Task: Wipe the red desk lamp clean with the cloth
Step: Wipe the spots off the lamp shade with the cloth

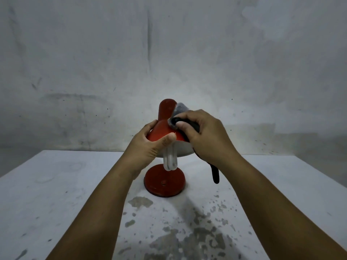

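On the table (56, 194), near its far edge and roughly midway across: one red lamp (163, 132), standing upright on a round red base (164, 182). Shade tipped toward the person, white inside, with a white bulb (170, 159) hanging out of its mouth over the base. Narrow red neck of the shade rose behind the hands.

Left hand (148, 147): clamped on the shade's left side, fingers round the far curve, thumb laid across the near red face just above the rim.

Right hand (204, 136): closed on a dark cloth (181, 112), pressing it against the upper right of the shade. A grey fold of the cloth stood above the knuckles beside the neck; a black tail of it hung below the wrist, clear of the base and not touching the table as far as could be seen.

Table top: white, worn, with grey patches of flaked paint spread over the near middle and right. Open surface lay to both sides of the base, wider on the left; the far edge ran just behind the lamp, the left edge slanted toward the near corner.

Wall (169, 53): pale grey, stained, set back behind the far edge, with a dark strip of gap between them.

Forearms: bare, both reaching in from the near edge, well apart, converging at the shade.
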